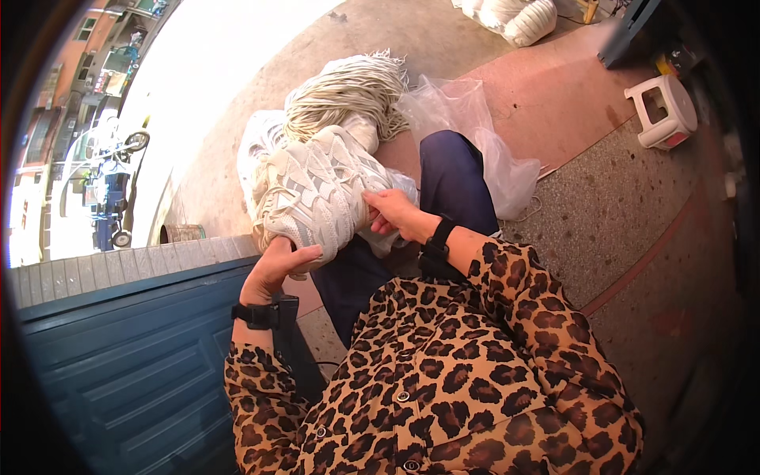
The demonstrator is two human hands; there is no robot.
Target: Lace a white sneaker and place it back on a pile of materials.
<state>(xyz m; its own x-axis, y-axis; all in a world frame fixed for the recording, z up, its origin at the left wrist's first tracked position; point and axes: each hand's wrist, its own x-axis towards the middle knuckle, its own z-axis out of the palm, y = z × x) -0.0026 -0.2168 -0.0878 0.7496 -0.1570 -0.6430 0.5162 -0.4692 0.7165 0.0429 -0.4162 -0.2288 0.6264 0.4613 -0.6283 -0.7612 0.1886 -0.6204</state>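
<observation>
A stack of white and grey shoe uppers [321,186], nested one against another, rests over my knees. My left hand [277,265] grips its near left end, with the thumb lying across the top and the fingers partly hidden beneath. On the stack's right side, my right hand [393,212] is closed with its fingertips at the edge of an upper. Whether a lace is pinched there is too small to tell. Just beyond the stack lies a thick bundle of cream shoelaces [344,91], its loose ends spread to the right.
A clear plastic bag [495,158] lies on the floor to the right of my knee [453,162]. Farther right stands a white plastic stool [665,111]. White bundles [529,22] sit at the far side. A blue panelled door [150,356] is close on my left.
</observation>
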